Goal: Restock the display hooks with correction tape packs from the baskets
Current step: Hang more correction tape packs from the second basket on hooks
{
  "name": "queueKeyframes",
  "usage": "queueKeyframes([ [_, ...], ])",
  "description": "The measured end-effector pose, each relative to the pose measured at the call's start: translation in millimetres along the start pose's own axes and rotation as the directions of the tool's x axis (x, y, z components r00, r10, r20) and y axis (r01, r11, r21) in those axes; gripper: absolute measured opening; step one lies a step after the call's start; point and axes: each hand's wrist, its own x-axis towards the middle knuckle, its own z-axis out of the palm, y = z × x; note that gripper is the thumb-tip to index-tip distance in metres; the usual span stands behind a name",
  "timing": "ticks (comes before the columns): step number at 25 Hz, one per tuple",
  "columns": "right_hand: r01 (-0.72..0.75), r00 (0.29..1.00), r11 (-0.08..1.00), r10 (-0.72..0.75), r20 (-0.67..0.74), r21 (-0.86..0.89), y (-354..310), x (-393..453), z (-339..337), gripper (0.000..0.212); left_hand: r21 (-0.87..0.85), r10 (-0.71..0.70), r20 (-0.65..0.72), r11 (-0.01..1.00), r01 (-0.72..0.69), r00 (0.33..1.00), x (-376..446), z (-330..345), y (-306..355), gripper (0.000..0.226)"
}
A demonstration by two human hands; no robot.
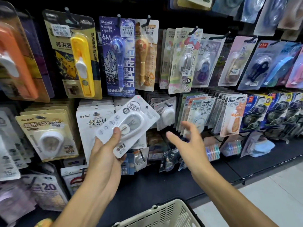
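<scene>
Meanwhile left hand (105, 154) grips a white correction tape pack (127, 123) beside "BoBo" cards (91, 122); right hand (188, 141) spread, holding nothing.

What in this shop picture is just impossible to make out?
- Basket, head view: the bottom edge cuts it off; contents unseen.
- White correction tape pack in the left hand: small print too blurred to read.
- Right hand: motion-blurred fingertips.
- Packs at the far left edge: blurred, cropped.
</scene>
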Motion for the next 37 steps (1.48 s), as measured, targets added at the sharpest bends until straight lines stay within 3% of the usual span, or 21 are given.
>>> queueKeyframes([
  [2,-0.131,0.941,0.955,0.035,0.338,0.266,0.6,-13.8,16.3,0.055,0.061,-0.081,0.069,0.995,0.077,0.994,-2.7,3.4,-4.0,0.040],
  [4,-0.191,0.901,0.896,-0.003,0.434,0.401,3.1,-21.4,31.8,0.043,0.172,-0.160,0.187,0.977,0.128,0.969,-6.9,6.0,-7.5,0.041],
  [7,-0.123,0.967,0.864,-0.007,0.255,0.489,-0.1,-12.0,30.3,0.028,0.416,-0.108,0.204,0.909,0.014,0.973,-7.0,2.5,-8.3,0.029],
  [10,-0.133,0.986,0.904,0.079,0.146,0.406,-4.4,5.2,3.0,0.023,0.743,0.148,0.174,0.629,-0.229,0.974,-4.3,-4.5,-3.3,0.032],
  [11,-0.141,0.985,0.925,0.097,0.141,0.352,-4.8,9.4,-5.7,0.024,0.763,0.190,0.190,0.589,-0.267,0.963,-4.8,-6.0,-0.8,0.033],
  [13,-0.138,0.988,0.950,0.111,0.108,0.280,-3.4,15.1,-17.7,0.026,0.751,0.200,0.192,0.600,-0.275,0.961,-2.6,-8.9,1.1,0.033],
  [17,-0.026,0.997,0.970,0.044,-0.067,0.242,-3.5,16.7,-25.2,0.028,0.806,0.204,0.203,0.520,-0.281,0.958,0.7,-9.8,-2.2,0.037],
  [20,-0.020,0.996,0.986,0.034,-0.078,0.168,1.0,13.6,-21.8,0.019,0.848,0.214,0.229,0.435,-0.303,0.950,-2.5,-8.0,-4.1,0.045],
  [25,0.018,0.998,0.988,-0.008,-0.062,0.152,7.3,16.0,-21.9,0.019,0.843,0.240,0.256,0.419,-0.338,0.936,-1.4,-11.6,-4.2,0.050],
  [29,-0.169,0.984,0.955,0.178,-0.015,0.244,16.8,18.2,-18.6,0.070,0.847,0.220,0.268,0.411,-0.338,0.938,-2.2,-15.6,-5.6,0.045],
  [31,-0.227,0.973,0.965,0.231,-0.010,0.128,32.7,16.1,-11.3,0.059,0.856,0.183,0.277,0.399,-0.329,0.943,2.9,-18.9,-21.5,0.037],
  [33,-0.195,0.973,0.966,0.213,0.093,-0.169,61.9,8.3,-0.1,0.037,0.905,0.009,0.323,0.291,-0.311,0.946,4.8,-29.1,-54.9,0.029],
  [35,-0.026,0.905,0.805,0.271,0.328,-0.593,107.7,-2.4,13.5,0.029,0.930,-0.346,0.350,0.016,-0.368,0.870,0.9,-45.2,-104.3,0.034],
  [36,0.080,0.849,0.673,0.341,0.404,-0.735,138.3,-15.0,22.1,0.030,0.919,-0.501,0.289,-0.093,-0.383,0.816,-5.6,-61.3,-134.8,0.037],
  [37,0.136,0.801,0.565,0.421,0.426,-0.814,173.3,-31.5,30.3,0.032,0.925,-0.597,0.206,-0.140,-0.354,0.775,-15.0,-82.8,-164.5,0.038],
])
